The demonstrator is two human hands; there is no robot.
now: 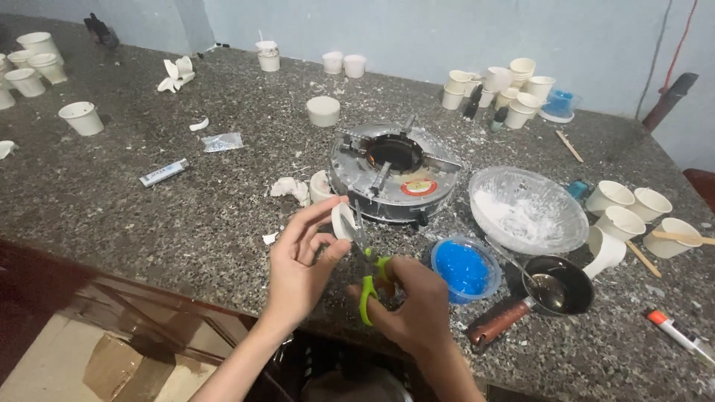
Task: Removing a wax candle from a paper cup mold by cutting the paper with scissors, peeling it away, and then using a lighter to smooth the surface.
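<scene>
scissors [370, 272] with green handles sit in our right hand [408, 304], fingers closed through the loops and the blades angled up to a small white paper cup [343, 221] that our left hand [302, 257] pinches by the rim between thumb and fingertips, just in front of the small round stove [393, 173]. we judge we are mid-cut on the cup; the next snip calls for turning it steadily into the blades, with our fingertips kept off the cutting line

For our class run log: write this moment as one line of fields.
left hand: holds small white cup piece | right hand: grips green-handled scissors, blades at piece | nearby: gas burner, blue tub
</scene>
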